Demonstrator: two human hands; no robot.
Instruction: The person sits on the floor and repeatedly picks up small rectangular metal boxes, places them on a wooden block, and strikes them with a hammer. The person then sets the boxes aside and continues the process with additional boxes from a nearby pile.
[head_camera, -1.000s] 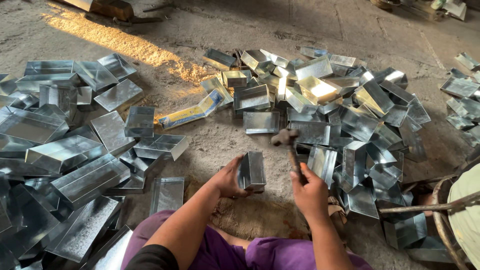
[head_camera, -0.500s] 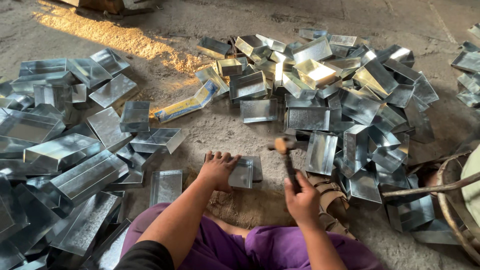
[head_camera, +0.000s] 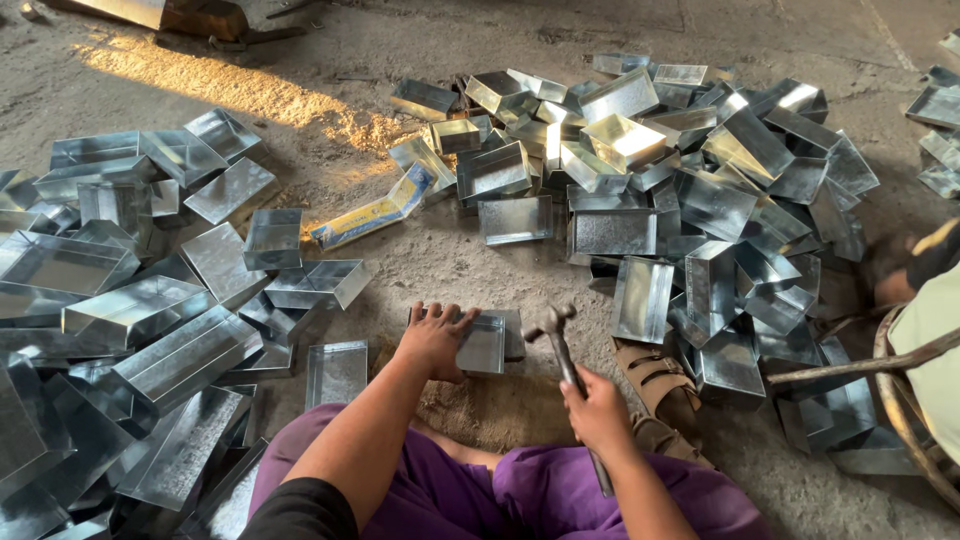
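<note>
Laid flat since the earlier frame, the metal tray (head_camera: 484, 343) is pinned by spread left hand (head_camera: 432, 338) fingers while the hammer (head_camera: 560, 345) is gripped in the closed right hand (head_camera: 598, 408), poised.

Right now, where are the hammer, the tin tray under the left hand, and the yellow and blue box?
hammer (head_camera: 551, 322): head view, on its metal head.
tin tray (head_camera: 482, 345): head view, on its flat side.
yellow and blue box (head_camera: 372, 212): head view, on its long face.

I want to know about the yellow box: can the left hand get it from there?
Probably yes. The left hand rests on a metal tray, and only bare floor lies between it and the yellow box, though it's a stretch.
</note>
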